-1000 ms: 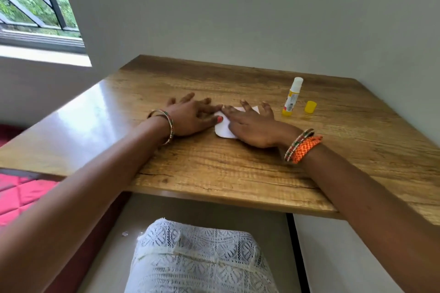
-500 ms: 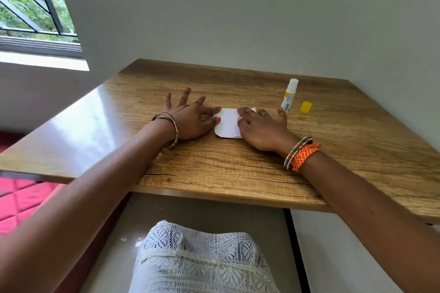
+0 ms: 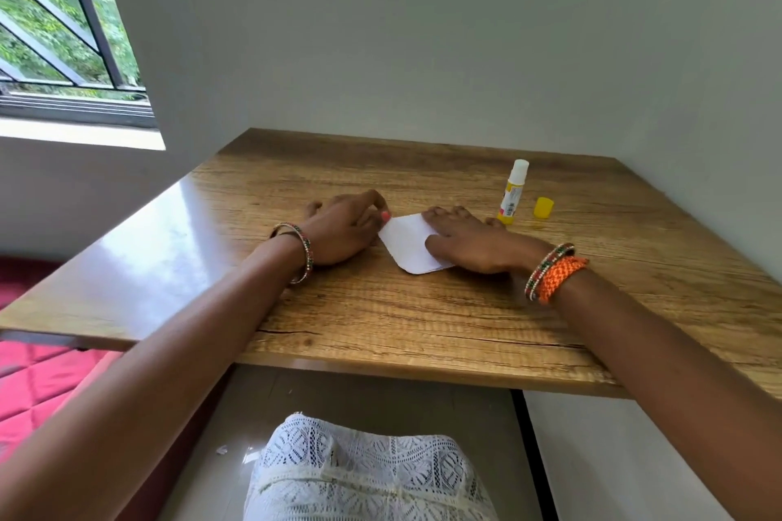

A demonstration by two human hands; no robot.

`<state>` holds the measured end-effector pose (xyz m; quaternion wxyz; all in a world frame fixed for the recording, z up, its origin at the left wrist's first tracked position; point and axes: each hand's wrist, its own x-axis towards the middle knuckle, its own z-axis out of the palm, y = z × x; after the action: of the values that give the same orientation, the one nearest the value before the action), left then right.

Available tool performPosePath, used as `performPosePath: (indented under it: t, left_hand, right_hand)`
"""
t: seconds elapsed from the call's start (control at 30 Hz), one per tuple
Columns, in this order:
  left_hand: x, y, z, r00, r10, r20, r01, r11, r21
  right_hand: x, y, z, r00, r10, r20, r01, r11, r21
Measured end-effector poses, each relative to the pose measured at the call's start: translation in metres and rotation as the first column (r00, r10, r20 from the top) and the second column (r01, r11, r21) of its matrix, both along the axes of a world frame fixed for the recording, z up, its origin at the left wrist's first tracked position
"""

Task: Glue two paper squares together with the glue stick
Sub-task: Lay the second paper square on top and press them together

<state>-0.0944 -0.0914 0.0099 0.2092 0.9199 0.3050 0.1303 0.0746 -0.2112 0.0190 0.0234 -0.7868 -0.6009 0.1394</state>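
wooden table (image 3: 381, 309), set into a corner between two pale walls. white paper squares (image 3: 408, 245), seen as one sheet with rounded corners, whether one layer or two cannot be told; lying flat toward the middle of the table, turned so a corner points at the near edge. right hand (image 3: 474, 243), palm down, fingers straight and flat, pressing on the right part of the paper; beaded bangle and orange braided band at the wrist. left hand (image 3: 345, 231), resting on the table just beside the paper's left corner, fingers loosely bent, thumb tip with a pink nail touching that corner; whether it pinches the paper cannot be told; bangle at the wrist. glue stick (image 3: 512, 192), uncapped, upright, white top, yellow base, toward the far right corner, just beyond the right hand's fingertips. yellow cap (image 3: 543, 207), on the table just right of the stick, apart from it. window (image 3: 55, 25) with bars, upper left. white lace garment (image 3: 359, 474), below the near edge.
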Motion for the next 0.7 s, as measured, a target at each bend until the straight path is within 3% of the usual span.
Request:
performPosePath:
  t: [0.1,0.23,0.37,0.57,0.7]
  left_hand:
    - [-0.002,0.002,0.001,0.993,-0.030,0.116,0.030,1.000,0.002]
    - [-0.003,0.007,-0.006,0.995,0.092,-0.033,-0.090,0.994,0.067]
    - [0.000,0.015,-0.007,0.983,0.182,-0.013,-0.180,0.980,0.082]
    - [0.014,0.023,-0.006,0.967,0.210,-0.144,-0.199,0.976,0.087]
    - [0.013,0.024,-0.007,0.973,0.125,-0.196,-0.098,0.985,0.141]
  right_hand:
    - [-0.004,0.011,0.010,0.993,0.098,-0.060,-0.101,0.994,-0.042]
    - [-0.008,0.023,0.020,0.982,0.165,-0.095,-0.171,0.983,-0.068]
    - [-0.008,0.027,0.014,0.983,0.181,-0.030,-0.181,0.983,-0.006]
    - [0.002,0.025,0.003,0.990,0.141,0.001,-0.141,0.988,0.063]
    - [0.008,0.022,0.003,0.995,0.096,-0.009,-0.096,0.995,0.005]
